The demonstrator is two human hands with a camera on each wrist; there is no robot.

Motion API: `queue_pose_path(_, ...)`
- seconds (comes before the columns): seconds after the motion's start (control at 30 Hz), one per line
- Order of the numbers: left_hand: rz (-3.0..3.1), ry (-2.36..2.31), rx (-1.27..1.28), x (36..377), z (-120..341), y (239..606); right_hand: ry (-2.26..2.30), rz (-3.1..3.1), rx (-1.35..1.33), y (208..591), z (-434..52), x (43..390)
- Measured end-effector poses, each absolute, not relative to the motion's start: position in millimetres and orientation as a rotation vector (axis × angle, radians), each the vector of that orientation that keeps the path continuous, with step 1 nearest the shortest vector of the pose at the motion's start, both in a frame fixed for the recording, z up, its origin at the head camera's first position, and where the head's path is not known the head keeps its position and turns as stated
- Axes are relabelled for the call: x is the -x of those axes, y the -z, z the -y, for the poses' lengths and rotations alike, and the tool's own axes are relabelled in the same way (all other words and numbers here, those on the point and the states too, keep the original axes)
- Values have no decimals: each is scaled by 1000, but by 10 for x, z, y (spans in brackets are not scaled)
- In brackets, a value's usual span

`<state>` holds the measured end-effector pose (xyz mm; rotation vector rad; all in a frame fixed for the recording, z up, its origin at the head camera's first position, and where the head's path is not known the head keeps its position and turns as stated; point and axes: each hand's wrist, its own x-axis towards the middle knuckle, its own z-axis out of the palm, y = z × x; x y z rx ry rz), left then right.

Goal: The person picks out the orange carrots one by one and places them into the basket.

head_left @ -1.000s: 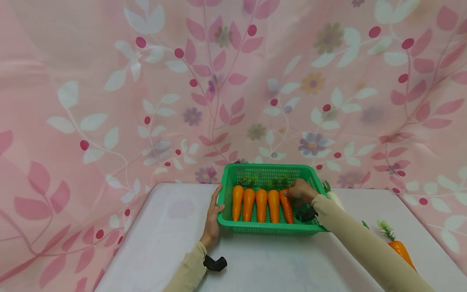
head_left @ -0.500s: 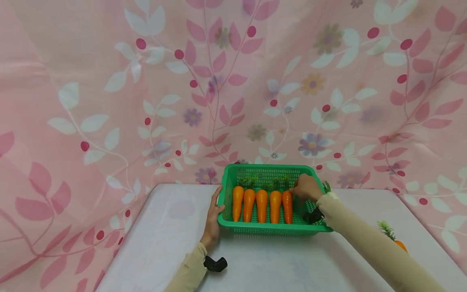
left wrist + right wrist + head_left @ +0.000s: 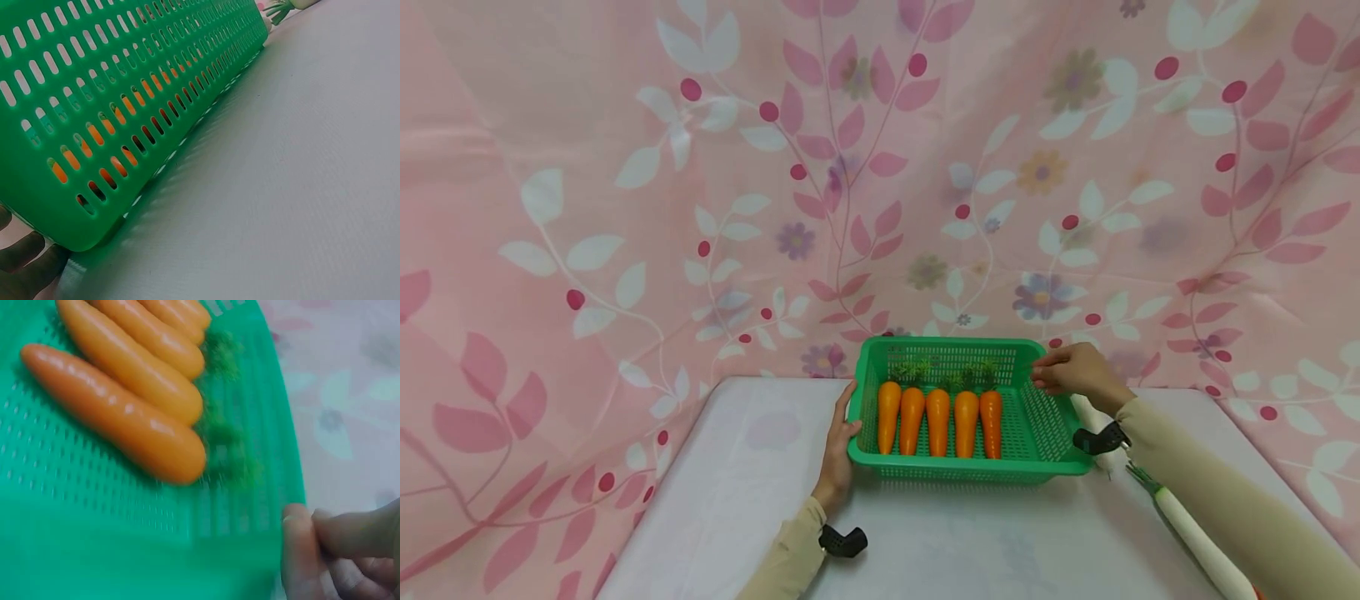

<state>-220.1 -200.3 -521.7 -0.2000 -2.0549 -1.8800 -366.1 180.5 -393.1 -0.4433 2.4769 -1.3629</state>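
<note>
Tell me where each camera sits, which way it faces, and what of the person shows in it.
Head: worn high, facing forward and down at the table and green basket of five carrots; both sleeves, left hand and right hand show.
Left wrist: low at the table, facing along the basket's slotted wall; fingertips show at its corner.
Right wrist: above the basket's far right corner, looking down at the carrots; curled fingers show.
All three share the basket and carrots.
</note>
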Motion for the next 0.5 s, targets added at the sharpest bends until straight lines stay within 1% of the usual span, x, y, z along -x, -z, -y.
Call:
queue_pose_path(0.27,2067,1878,156,2152,1976,5153,1355,-2520,399,3913,-2484,3663)
queue_pose_path(0.5,2061,1886,165,2200,1996,5232,1288,-2607,367,3990,-3111,3590)
